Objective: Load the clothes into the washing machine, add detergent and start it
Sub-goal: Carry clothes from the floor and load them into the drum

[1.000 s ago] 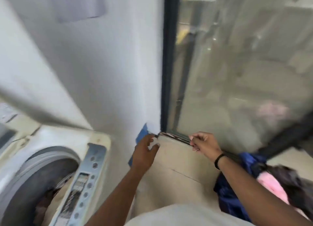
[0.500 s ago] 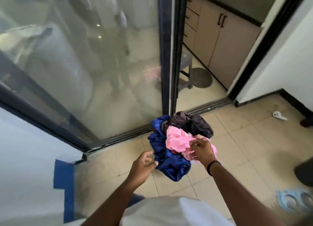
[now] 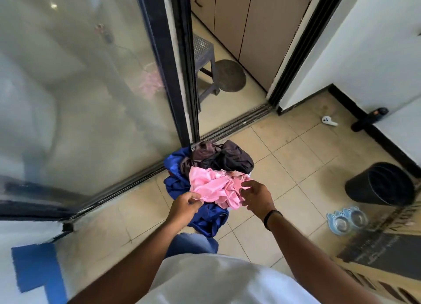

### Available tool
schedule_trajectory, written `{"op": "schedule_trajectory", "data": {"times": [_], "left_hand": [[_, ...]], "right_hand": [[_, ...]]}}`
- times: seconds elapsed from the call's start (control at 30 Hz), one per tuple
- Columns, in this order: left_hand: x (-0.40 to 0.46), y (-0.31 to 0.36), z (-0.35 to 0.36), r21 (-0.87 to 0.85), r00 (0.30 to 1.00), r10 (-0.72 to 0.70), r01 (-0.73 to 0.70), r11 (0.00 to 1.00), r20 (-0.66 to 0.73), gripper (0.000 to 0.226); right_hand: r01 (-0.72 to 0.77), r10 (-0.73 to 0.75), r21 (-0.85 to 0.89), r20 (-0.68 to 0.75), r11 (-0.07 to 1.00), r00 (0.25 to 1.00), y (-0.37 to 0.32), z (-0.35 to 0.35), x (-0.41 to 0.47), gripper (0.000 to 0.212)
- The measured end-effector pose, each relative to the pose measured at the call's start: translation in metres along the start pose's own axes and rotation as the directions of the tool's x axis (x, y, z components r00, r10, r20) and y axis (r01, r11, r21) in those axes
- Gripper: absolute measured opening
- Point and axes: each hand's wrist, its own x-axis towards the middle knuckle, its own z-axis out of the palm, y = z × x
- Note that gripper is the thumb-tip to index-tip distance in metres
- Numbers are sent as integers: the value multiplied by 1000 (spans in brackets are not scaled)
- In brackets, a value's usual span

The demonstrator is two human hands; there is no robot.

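Clothes pile (image 3: 208, 180) on the floor (image 3: 293, 158), frame centre, against the sliding door track (image 3: 237, 123). Pink garment (image 3: 214, 187) on top, lying left to right between both hands. Left hand (image 3: 184, 207) curled at its lower-left edge, grip apparently pinching cloth. Right hand (image 3: 256, 195) just right, fingers loose, holding nothing. Washing machine not in view.

Bright daylight is flooding in; the glass door (image 3: 86, 87) is showing hazy reflections, and wide-angle distortion is bending frame edges.
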Motion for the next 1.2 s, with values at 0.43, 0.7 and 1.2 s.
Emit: {"op": "schedule_trajectory", "data": {"times": [0.43,0.7,1.2], "left_hand": [[117,-7,7,304,964,-195,133,943,182,16],[156,-27,50,364,948,-162,54,930,274,34],[204,-21,74,523,898,-314,116,844,307,27]], "right_hand": [[-120,178,-355,136,927,975,-7,43,107,42],[-87,248,-491,273,867,930,27,65,150,58],[100,145,-575,366,812,919,10,30,197,56]]}}
